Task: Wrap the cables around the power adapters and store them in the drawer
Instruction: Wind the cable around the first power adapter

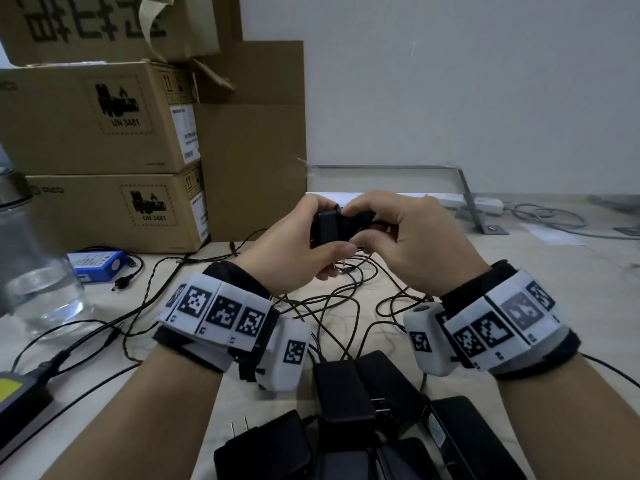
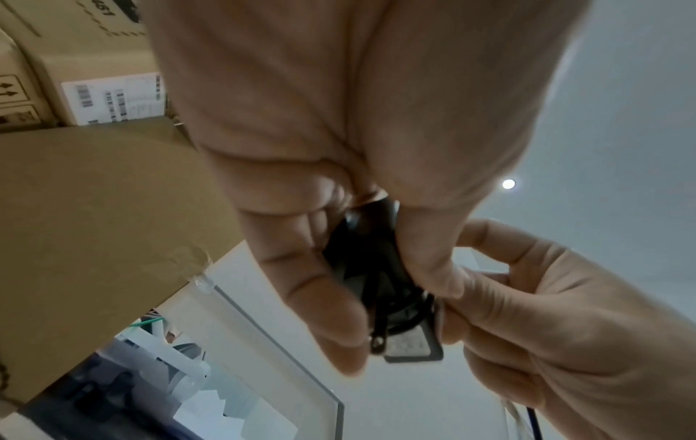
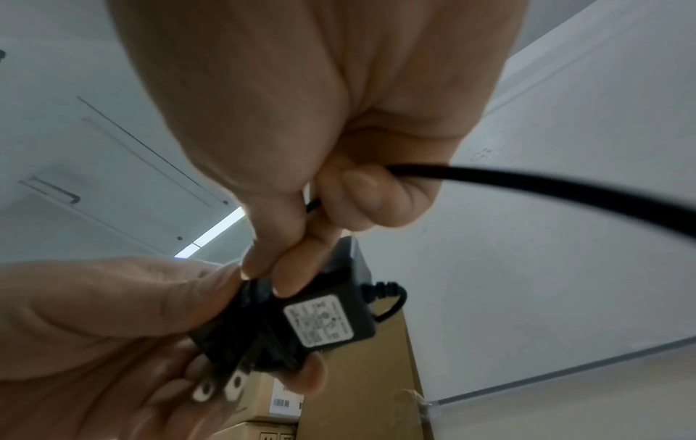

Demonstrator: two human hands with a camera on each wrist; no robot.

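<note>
Three printed cardboard boxes (image 1: 97,119) stacked upper left. One raised power adapter (image 1: 325,226) centre frame, one cable (image 3: 527,184) off it. At least four more adapters (image 1: 343,393) bottom centre. One blue battery pack (image 1: 98,265), one water bottle (image 1: 34,271), left edge.

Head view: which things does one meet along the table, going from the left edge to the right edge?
Glass jar → blue battery pack → left hand → held power adapter → right hand → white power strip.
</note>
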